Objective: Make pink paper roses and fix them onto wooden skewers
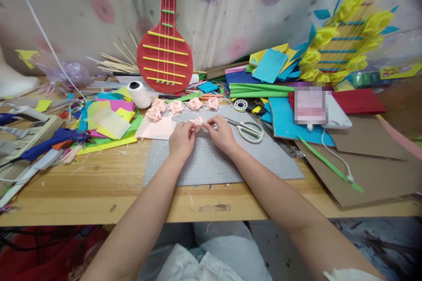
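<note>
Between my two hands, just above the grey cutting mat (217, 164), is a pink paper flower (198, 122). My left hand (182, 139) pinches it from the left, fingers closed. On the other side my right hand (221, 132) grips its edge between thumb and fingers. Several finished-looking pink paper roses (176, 106) lie in a row behind the hands. Pale pink paper sheets (154, 128) rest to the left of my left hand. Scissors (249, 132) with light handles lie on the mat, right of my right hand.
A white thread spool (138, 95) stands behind the pink sheets. Coloured paper scraps (108, 118) and a blue glue gun (62, 140) are at left. A red paper instrument (165, 59) leans at the back. Brown cardboard (356, 175) and a cable (339, 162) lie at right.
</note>
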`<act>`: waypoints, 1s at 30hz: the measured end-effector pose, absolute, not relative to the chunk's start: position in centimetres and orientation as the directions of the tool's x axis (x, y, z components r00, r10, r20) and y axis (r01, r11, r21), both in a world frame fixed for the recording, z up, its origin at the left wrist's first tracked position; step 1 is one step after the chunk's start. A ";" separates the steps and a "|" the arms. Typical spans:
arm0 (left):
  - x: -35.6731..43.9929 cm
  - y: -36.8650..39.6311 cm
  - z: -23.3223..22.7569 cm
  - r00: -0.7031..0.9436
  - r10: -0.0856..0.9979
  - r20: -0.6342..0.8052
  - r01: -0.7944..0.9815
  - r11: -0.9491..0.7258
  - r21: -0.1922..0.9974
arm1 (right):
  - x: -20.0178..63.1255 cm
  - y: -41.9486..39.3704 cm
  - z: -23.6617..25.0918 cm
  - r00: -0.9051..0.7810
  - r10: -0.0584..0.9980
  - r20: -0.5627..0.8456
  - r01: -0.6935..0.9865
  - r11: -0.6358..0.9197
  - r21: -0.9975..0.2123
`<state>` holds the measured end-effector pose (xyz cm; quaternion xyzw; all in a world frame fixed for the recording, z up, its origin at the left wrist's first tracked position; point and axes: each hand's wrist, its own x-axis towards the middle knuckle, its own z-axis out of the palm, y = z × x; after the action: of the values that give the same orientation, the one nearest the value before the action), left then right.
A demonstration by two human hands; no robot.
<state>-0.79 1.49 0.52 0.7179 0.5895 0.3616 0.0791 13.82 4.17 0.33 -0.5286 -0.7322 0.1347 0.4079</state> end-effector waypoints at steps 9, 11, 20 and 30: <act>0.4 1.1 1.2 -0.189 0.953 0.237 0.414 -0.142 0.899 | 13.4 3.1 0.9 -0.249 0.776 0.580 0.783 0.514 -0.350; 0.8 1.3 1.2 -0.236 0.972 0.014 0.134 0.018 0.991 | 13.2 2.8 1.1 -0.304 0.744 0.595 0.800 0.538 -0.264; 0.8 1.7 1.8 -0.244 0.924 -0.294 -0.433 0.168 0.886 | 12.5 2.2 1.5 -0.424 0.715 0.555 0.775 0.604 -0.185; 0.7 2.2 1.3 -0.255 0.938 -0.234 -0.422 0.110 0.900 | 12.8 2.4 1.3 -0.198 0.768 0.609 0.729 0.531 -0.432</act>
<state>0.67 2.22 1.25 0.2585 0.4991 0.6150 0.5531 12.82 2.41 1.33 -0.4839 -0.7736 0.0239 0.4084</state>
